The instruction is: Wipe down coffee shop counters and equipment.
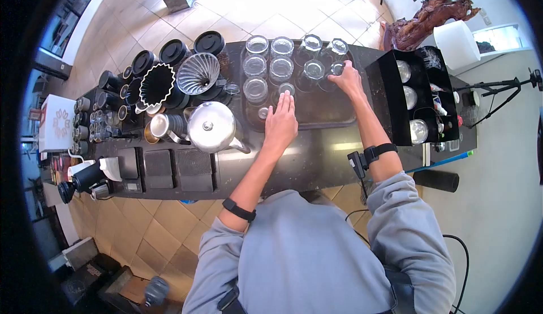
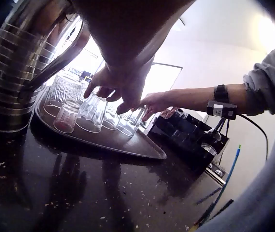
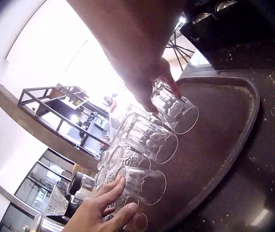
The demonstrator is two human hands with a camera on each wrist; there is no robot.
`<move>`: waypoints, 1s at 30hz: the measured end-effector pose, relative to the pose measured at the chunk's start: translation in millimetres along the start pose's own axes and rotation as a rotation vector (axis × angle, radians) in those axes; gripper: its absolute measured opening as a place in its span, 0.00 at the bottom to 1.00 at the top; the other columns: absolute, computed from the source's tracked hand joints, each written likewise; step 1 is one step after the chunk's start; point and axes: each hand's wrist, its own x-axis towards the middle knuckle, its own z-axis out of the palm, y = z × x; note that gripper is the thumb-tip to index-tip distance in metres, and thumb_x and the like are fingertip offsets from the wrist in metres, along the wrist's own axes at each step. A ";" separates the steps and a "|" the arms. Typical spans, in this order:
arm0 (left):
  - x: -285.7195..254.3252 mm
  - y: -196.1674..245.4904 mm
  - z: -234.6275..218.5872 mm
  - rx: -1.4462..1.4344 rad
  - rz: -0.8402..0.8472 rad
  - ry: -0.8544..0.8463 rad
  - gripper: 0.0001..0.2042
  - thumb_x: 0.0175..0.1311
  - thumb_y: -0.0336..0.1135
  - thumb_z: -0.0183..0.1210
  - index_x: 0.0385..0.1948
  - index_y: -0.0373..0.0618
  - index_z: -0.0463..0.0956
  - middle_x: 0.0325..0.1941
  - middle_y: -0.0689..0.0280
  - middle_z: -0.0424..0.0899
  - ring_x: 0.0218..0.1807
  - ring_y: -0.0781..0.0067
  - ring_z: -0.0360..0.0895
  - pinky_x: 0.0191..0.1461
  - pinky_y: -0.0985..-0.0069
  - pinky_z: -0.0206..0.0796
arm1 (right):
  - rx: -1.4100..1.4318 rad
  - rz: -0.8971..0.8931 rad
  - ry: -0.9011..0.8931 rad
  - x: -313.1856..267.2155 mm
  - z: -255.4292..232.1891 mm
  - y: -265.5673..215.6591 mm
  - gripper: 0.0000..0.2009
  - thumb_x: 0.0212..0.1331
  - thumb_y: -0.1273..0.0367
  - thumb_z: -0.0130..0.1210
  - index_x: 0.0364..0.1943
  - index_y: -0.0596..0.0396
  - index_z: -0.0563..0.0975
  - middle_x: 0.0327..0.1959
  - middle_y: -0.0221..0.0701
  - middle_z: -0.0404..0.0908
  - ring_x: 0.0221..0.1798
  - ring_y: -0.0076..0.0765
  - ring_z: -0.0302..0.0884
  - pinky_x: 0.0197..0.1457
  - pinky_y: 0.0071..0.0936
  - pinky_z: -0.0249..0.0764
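Observation:
Upside-down clear glasses [image 1: 255,90] stand in rows on a dark tray [image 1: 325,110]. At the tray's right side, my right hand [image 1: 349,81] grips a clear glass [image 3: 180,115] between thumb and fingers. My left hand [image 1: 281,123] reaches over the front of the tray, its extended fingertips touching the base of another upturned glass [image 3: 149,186]. Beside that hand is a small clear cup [image 2: 66,116]. A taller pair of glasses [image 1: 311,43] stands behind, near the right hand.
Left of the tray stand a steel kettle [image 1: 210,123], a ribbed glass dripper [image 1: 198,74], a black dripper [image 1: 157,85] and black-lidded jars [image 1: 209,42]. A black shelf box [image 1: 390,99] with glassware is at right. Flat black scales [image 1: 195,170] lie along the front edge.

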 end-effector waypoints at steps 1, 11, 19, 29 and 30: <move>0.0 -0.4 0.5 -0.006 0.005 0.001 0.31 0.60 0.33 0.54 0.67 0.35 0.59 0.76 0.56 0.55 0.76 0.61 0.54 0.70 0.54 0.57 | -0.004 -0.011 -0.001 1.7 5.9 5.3 0.41 0.42 0.57 0.73 0.58 0.66 0.67 0.49 0.56 0.80 0.54 0.57 0.78 0.57 0.43 0.74; -16.6 3.9 -0.2 -0.196 0.071 0.256 0.32 0.57 0.33 0.57 0.67 0.41 0.62 0.73 0.45 0.55 0.75 0.42 0.50 0.72 0.51 0.52 | 0.033 -0.396 0.228 -4.3 37.4 56.9 0.42 0.44 0.59 0.71 0.61 0.68 0.63 0.60 0.56 0.69 0.64 0.58 0.69 0.65 0.44 0.66; -149.3 11.9 -8.4 -0.696 -0.044 0.198 0.12 0.59 0.26 0.55 0.44 0.45 0.77 0.40 0.58 0.73 0.38 0.55 0.78 0.42 0.63 0.70 | 0.746 -0.427 -0.311 -130.3 58.2 50.4 0.14 0.68 0.74 0.48 0.57 0.58 0.73 0.27 0.24 0.72 0.26 0.18 0.68 0.32 0.16 0.68; -420.7 81.6 122.2 -0.894 -0.892 0.447 0.10 0.56 0.25 0.54 0.37 0.42 0.82 0.34 0.61 0.84 0.37 0.71 0.78 0.42 0.70 0.70 | 0.673 -0.714 -1.107 -258.4 112.7 10.7 0.11 0.72 0.69 0.47 0.47 0.62 0.78 0.21 0.28 0.78 0.25 0.20 0.74 0.31 0.20 0.71; -452.2 103.2 143.5 -0.797 -1.001 0.443 0.10 0.57 0.26 0.53 0.37 0.41 0.82 0.35 0.61 0.85 0.37 0.72 0.78 0.43 0.70 0.70 | 0.652 -0.758 -1.137 -270.2 112.6 6.4 0.12 0.72 0.67 0.47 0.44 0.61 0.78 0.21 0.29 0.79 0.25 0.20 0.75 0.31 0.18 0.70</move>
